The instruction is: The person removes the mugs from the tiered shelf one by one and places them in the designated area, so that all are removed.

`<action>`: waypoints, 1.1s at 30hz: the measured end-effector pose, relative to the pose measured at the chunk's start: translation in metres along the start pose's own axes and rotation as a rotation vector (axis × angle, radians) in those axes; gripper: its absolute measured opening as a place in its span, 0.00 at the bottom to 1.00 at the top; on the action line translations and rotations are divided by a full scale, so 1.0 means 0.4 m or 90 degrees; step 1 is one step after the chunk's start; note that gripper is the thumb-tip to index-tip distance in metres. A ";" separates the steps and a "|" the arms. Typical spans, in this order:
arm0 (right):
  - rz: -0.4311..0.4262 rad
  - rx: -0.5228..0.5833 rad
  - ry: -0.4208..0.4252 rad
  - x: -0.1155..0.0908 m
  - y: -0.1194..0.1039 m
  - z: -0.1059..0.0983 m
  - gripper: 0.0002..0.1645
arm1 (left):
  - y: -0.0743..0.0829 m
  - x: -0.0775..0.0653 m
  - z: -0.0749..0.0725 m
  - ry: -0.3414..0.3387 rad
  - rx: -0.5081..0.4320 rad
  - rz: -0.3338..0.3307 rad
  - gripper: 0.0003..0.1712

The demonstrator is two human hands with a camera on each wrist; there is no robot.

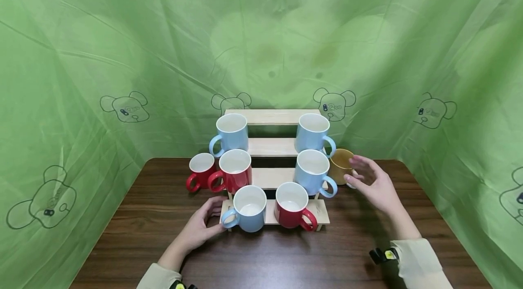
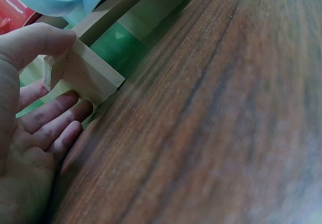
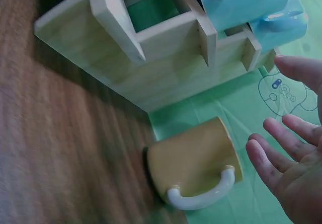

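A stepped wooden rack (image 1: 274, 177) bears light blue and red mugs in two columns. My left hand (image 1: 203, 226) holds the left end of its lowest board, thumb at the front corner and fingers beside the side panel. Just above that thumb is the handle of a light blue mug (image 1: 250, 211). My right hand (image 1: 376, 184) reaches toward a tan mug (image 1: 337, 174) with a white handle (image 3: 204, 196), standing on the table at the rack's right. In the right wrist view, the fingers (image 3: 287, 138) are spread and apart from the tan mug.
A red mug (image 1: 201, 177) stands on the dark wood table (image 1: 278, 259) at the rack's left. On the lowest step's right sits another red mug (image 1: 289, 216), its handle jutting past the front edge. Green patterned cloth (image 1: 261, 52) surrounds the table's back and sides.
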State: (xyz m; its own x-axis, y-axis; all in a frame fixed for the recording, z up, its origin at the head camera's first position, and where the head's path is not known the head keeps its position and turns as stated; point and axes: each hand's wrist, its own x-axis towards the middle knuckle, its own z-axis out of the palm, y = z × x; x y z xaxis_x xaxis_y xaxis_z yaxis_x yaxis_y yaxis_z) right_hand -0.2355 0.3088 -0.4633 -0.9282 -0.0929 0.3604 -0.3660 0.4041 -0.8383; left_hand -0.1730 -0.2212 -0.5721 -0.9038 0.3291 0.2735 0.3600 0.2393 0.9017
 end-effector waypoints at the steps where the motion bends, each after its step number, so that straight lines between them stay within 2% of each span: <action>1: 0.001 0.010 -0.001 -0.004 0.002 0.002 0.39 | 0.000 0.000 0.000 0.000 0.000 0.000 0.39; 12: 0.031 0.041 -0.009 -0.036 0.010 0.020 0.39 | -0.002 -0.001 0.000 0.001 0.001 0.006 0.38; 18: -0.014 0.028 0.000 -0.019 -0.006 0.020 0.37 | -0.003 -0.002 -0.002 0.003 0.003 -0.001 0.38; 23: -0.049 0.021 0.004 0.018 -0.047 0.020 0.36 | -0.002 -0.003 -0.003 0.002 0.004 -0.007 0.39; 33: -0.037 -0.009 0.000 0.097 -0.163 0.025 0.41 | -0.001 -0.002 -0.001 0.000 0.005 -0.008 0.39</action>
State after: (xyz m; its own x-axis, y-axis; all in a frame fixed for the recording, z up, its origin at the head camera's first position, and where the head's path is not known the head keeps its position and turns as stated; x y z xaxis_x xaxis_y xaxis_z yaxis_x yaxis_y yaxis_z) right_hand -0.2483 0.2699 -0.3986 -0.9053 -0.1164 0.4086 -0.4184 0.4107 -0.8101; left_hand -0.1727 -0.2218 -0.5724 -0.9084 0.3259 0.2620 0.3503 0.2509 0.9024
